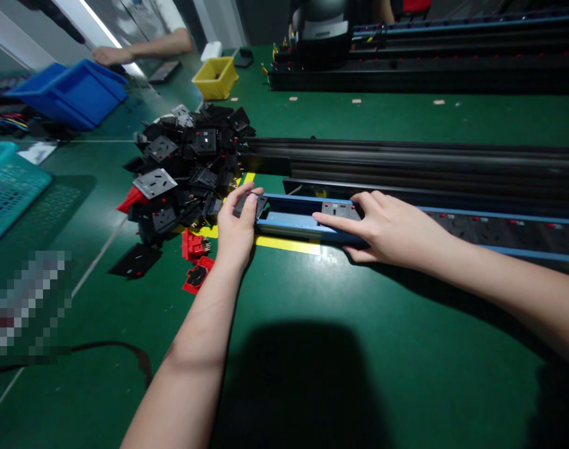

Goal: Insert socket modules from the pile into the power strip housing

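Observation:
A long blue-edged rail (pixel 291 219) lies across the green table, with several black socket modules (pixel 494 229) seated along its right part. My left hand (pixel 237 221) is closed around another black socket module (pixel 258 204) at the rail's left end. My right hand (pixel 387 224) grips a socket module (pixel 336 210) sitting in the rail, its index finger stretched along the front edge and its thumb low on the near side. Between the two modules a stretch of the blue channel shows. Left of my left hand spreads a pile of loose black socket modules (pixel 160 149).
Two red modules (pixel 195 244) lie before the pile. Dark rails (pixel 406 159) run behind the blue one. A yellow bin (pixel 215 78), a blue bin (pixel 73 93) and a teal basket (pixel 13 187) stand left. Another person's hand (pixel 112 56) is by the blue bin.

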`<state>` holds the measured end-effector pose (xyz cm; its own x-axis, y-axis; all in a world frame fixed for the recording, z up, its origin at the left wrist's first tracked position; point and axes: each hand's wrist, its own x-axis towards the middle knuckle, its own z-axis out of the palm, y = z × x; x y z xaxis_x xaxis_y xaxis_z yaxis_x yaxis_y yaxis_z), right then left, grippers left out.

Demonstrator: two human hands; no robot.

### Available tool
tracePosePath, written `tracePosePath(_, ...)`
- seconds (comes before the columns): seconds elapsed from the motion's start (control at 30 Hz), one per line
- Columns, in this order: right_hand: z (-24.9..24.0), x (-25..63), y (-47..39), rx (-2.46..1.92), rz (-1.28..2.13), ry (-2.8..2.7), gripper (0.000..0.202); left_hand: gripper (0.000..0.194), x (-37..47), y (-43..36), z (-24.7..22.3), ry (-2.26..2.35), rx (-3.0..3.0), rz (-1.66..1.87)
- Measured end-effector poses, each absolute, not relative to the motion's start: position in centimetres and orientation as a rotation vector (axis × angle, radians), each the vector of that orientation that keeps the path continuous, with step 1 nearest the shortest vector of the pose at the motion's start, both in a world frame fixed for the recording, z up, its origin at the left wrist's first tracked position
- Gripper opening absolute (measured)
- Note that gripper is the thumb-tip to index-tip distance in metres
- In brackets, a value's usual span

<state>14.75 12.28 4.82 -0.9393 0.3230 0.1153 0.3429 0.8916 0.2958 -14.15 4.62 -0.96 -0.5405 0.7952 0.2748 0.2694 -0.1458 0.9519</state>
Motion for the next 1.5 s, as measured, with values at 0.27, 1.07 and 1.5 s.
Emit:
tracePosePath(0.27, 4.97, 14.67, 12.18, -0.533, -0.479, -3.007, 0.084, 0.041, -14.22, 4.76, -0.91, 1.772, 1.172, 1.756)
tracePosePath(1.07, 4.86, 14.71, 12.24, -0.534, -0.454, -2.994, 0.086, 0.054, -14.06, 4.23, -1.26, 1.939, 1.266, 1.603)
tracePosePath(1.5, 4.86, 14.57, 12.12, -0.565, -0.469, -2.970, 0.085, 0.046, -13.66, 3.82, -0.45, 1.955, 1.331, 1.513)
